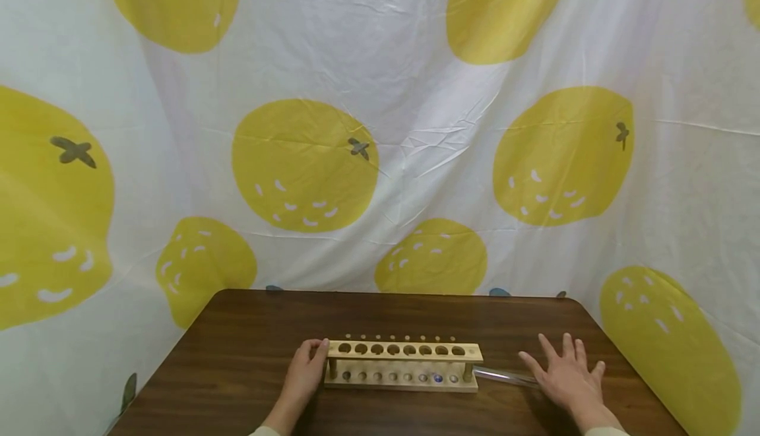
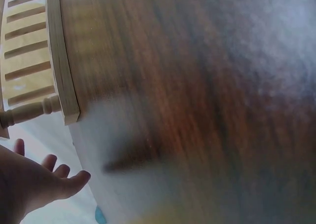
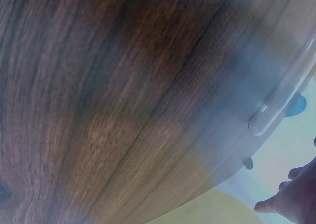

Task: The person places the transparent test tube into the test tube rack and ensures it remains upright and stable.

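A light wooden test tube rack (image 1: 404, 386) stands on the table, with a row of round holes in its top bar. At its left end is my left hand (image 1: 304, 373), its fingertips against or right beside the top bar; the left wrist view shows this hand (image 2: 47, 182) with loosely extended fingers near the rack's end (image 2: 64, 61). A clear glass tube (image 1: 505, 376) lies from the rack's right end toward my right hand (image 1: 571, 378), which is spread, palm down, holding nothing. In the right wrist view the tube's rounded end (image 3: 261, 120) lies apart from the hand (image 3: 291, 199).
The dark wooden table (image 1: 237, 337) has rounded back corners. Behind it hangs a white cloth (image 1: 415, 179) with large yellow fruit prints. Short pegs (image 1: 407, 338) stick up along the rack's back, and one lower hollow of the rack shows blue-purple (image 1: 438, 378).
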Tool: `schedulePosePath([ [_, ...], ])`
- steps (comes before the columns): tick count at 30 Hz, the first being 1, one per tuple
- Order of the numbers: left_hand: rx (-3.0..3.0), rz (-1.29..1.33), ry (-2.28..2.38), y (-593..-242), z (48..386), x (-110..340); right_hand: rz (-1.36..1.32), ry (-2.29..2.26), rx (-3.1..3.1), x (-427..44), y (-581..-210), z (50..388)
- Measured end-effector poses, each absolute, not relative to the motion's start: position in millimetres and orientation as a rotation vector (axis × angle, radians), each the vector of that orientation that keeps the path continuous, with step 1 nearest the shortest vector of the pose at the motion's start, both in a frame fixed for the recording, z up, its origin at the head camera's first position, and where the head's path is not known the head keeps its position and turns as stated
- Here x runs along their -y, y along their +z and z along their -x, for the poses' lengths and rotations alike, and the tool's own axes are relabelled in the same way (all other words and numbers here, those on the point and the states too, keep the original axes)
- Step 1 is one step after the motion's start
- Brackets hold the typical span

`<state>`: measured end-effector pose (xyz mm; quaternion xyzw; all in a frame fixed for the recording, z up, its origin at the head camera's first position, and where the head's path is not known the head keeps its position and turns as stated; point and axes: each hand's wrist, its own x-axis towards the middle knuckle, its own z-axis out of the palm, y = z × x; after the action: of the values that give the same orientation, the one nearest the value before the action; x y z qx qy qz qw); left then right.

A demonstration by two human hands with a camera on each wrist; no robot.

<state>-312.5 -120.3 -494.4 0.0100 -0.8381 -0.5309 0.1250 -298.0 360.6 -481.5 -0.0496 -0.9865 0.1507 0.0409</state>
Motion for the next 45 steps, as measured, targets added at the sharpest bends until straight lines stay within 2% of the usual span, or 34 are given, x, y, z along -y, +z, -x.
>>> schedulePosePath([
  [25, 2.376, -0.034, -1.616, -496.9, 309.8, 112.4, 0.098, 0.418, 2.993, -355.6, -487.5, 297.5],
  [45, 2.382, -0.028, -1.719, -494.5, 308.9, 114.5, -0.213, 0.345, 2.965, -351.6, -495.5, 299.1],
])
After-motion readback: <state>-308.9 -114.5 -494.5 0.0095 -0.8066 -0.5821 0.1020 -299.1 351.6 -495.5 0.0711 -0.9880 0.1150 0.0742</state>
